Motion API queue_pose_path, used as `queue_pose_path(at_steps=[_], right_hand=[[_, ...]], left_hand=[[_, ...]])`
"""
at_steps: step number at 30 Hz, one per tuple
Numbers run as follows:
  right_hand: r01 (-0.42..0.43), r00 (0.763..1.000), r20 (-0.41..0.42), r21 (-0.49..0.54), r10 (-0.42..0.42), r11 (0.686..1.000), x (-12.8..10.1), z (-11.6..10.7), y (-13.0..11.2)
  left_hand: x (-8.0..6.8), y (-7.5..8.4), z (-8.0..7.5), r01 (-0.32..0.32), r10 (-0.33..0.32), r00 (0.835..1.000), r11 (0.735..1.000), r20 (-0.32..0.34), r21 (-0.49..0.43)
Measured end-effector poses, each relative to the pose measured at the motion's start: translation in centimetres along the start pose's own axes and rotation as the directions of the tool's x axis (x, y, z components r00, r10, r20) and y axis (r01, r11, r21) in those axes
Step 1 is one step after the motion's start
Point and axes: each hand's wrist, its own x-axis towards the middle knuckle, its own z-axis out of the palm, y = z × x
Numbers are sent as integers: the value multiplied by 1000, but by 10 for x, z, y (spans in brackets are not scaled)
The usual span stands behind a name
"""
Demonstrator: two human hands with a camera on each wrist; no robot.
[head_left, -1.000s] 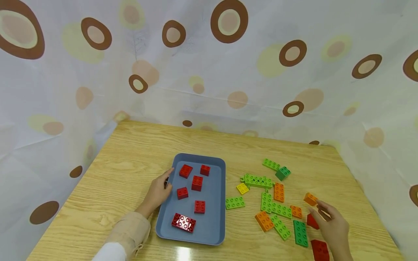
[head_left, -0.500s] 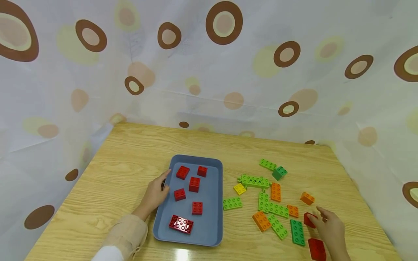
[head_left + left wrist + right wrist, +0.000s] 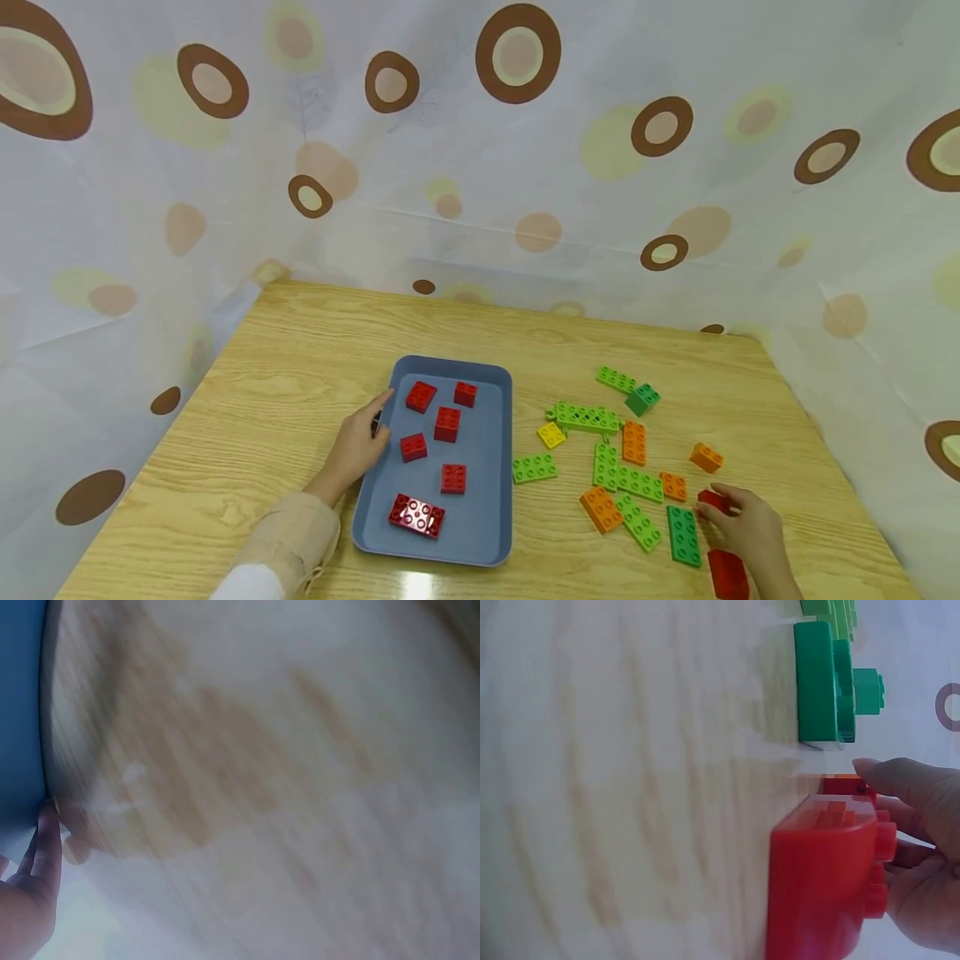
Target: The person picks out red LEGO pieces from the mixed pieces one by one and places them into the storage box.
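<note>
So, from the head view: the blue tray point(image 3: 487, 533) sits left of centre on the bench point(image 3: 285, 392) and holds six red bricks point(image 3: 447, 422). The left hand point(image 3: 358, 442) rests against the tray's left rim, fingers relaxed, gripping nothing. At the near right the right hand point(image 3: 750, 527) has its grip closed round a small red brick point(image 3: 712, 501) that lies on the bench, just right of a dark green plate point(image 3: 684, 535). Another red brick point(image 3: 727, 573) lies nearer, beside the wrist. Judging by the colours, most reds are in the tray and two are left outside; the green, orange and yellow pieces point(image 3: 622, 450) lie loose between tray and right hand.

From the left wrist view, blurred: a fingertip point(image 3: 49, 825) touches the tray's edge point(image 3: 19, 712); nothing is held.

From the right wrist view: the nearer red brick point(image 3: 821, 881) fills the foreground, and behind it the fingers point(image 3: 907, 784) curl over the small red brick point(image 3: 845, 784), with the green plate point(image 3: 817, 682) beyond
</note>
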Motion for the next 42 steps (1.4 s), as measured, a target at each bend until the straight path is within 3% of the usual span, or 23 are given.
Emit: queue_pose_path(at_steps=[9,15,24,28,38,42], right_hand=[[-11,999,-49,35,13,999,-3,0,-4],[0,990,-138,71,10,997,-4,1,-20],[186,954,-265,152,-142,971,-6,-4,-69],[269,937,-276,191,-211,944,-6,-2,-88],[465,853,-353,182,-384,866,-2,10,-127],[495,849,-331,224,-412,840,0,15,-145]], left_hand=[[0,1,0,-1,1,1000,1000,-5,-2],[0,2,-1,-4,4,1000,1000,-3,-12],[1,4,-2,-5,5,1000,1000,6,-19],[1,3,-2,-4,4,1000,1000,11,-19],[1,0,-1,4,-4,1000,1000,17,-23],[1,0,-1,7,-7,1000,1000,18,-27]])
